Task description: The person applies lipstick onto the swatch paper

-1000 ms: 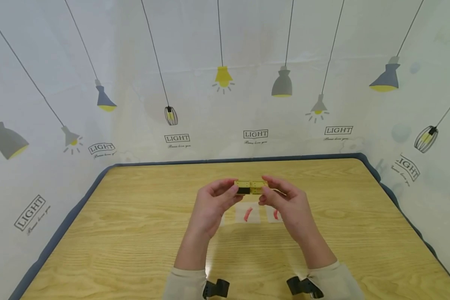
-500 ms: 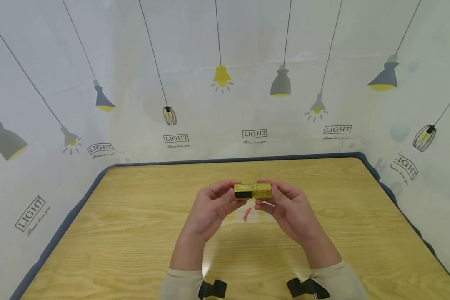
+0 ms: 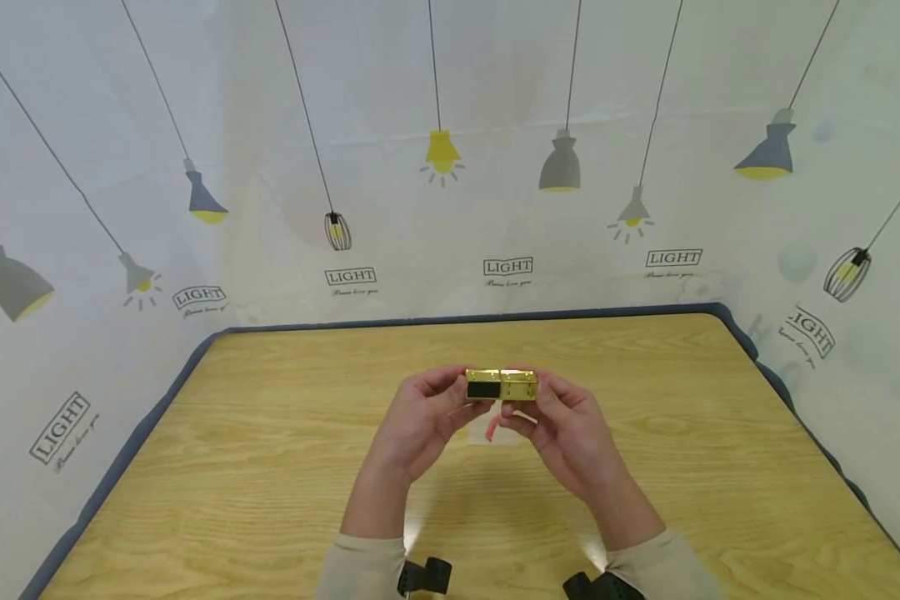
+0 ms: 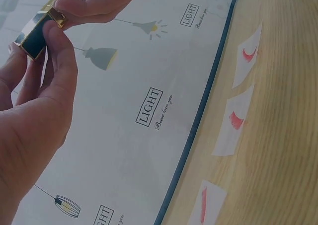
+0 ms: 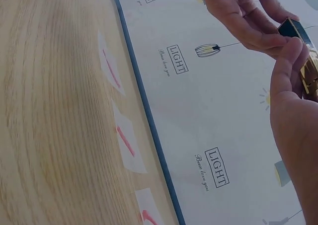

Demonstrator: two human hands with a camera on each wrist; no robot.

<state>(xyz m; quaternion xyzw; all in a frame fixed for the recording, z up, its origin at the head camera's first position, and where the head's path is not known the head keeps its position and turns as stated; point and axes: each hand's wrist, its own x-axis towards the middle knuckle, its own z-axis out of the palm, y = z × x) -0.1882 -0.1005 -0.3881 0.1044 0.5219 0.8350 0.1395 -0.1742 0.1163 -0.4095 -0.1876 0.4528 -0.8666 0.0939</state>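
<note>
A small shiny gold block (image 3: 520, 386) with a black panel on one half is held up in front of me, a seam across its middle. My left hand (image 3: 423, 417) pinches its left end between thumb and fingers, beside the black panel. At the other end my right hand (image 3: 570, 433) grips the gold half. In the left wrist view the block's dark face (image 4: 35, 38) shows between the left fingertips. The right wrist view shows the gold side (image 5: 310, 72) partly hidden behind the right fingers.
Under the hands is a wood-grain table (image 3: 270, 442). White paper slips with red marks lie on it, including one slip (image 4: 234, 120) in the left wrist view and another (image 5: 128, 143) in the right. A lamp-printed wall sheet (image 3: 435, 225) stands behind the table.
The right hand has shifted slightly left and turned, and the block's right half has turned with it to line up with the left half. The right-hand paper slip is now hidden by the right hand.
</note>
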